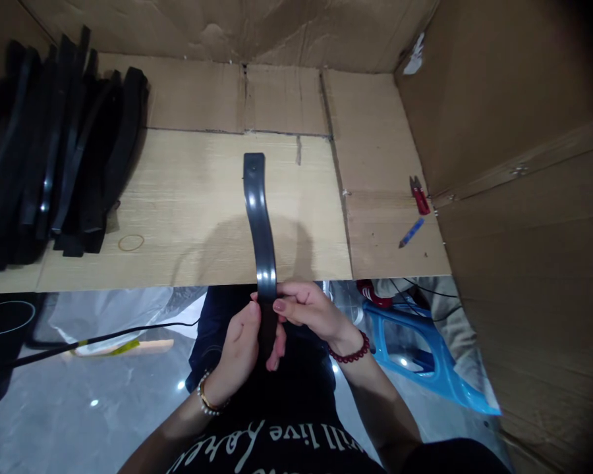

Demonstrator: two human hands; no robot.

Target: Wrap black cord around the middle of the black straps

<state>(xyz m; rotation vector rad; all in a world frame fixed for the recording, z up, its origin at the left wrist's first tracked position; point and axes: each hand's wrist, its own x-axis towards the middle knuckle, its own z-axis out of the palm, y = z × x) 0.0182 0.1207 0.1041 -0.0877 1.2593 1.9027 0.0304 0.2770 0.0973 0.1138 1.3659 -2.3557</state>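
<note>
Your left hand [237, 352] and your right hand [306, 313] are close together, and both are clamped on the lower part of a long glossy black strap [261, 230]. The strap rises away from your hands and bends a little, over a light wood-grain table [192, 197]. Forward and to the left of your hands lies a heap of similar black straps [79, 151]. Forward and to the right of your hands lie small red snips [420, 196] and a thin blue stick-shaped object [412, 232], near a brown cardboard wall [499, 99].
</note>
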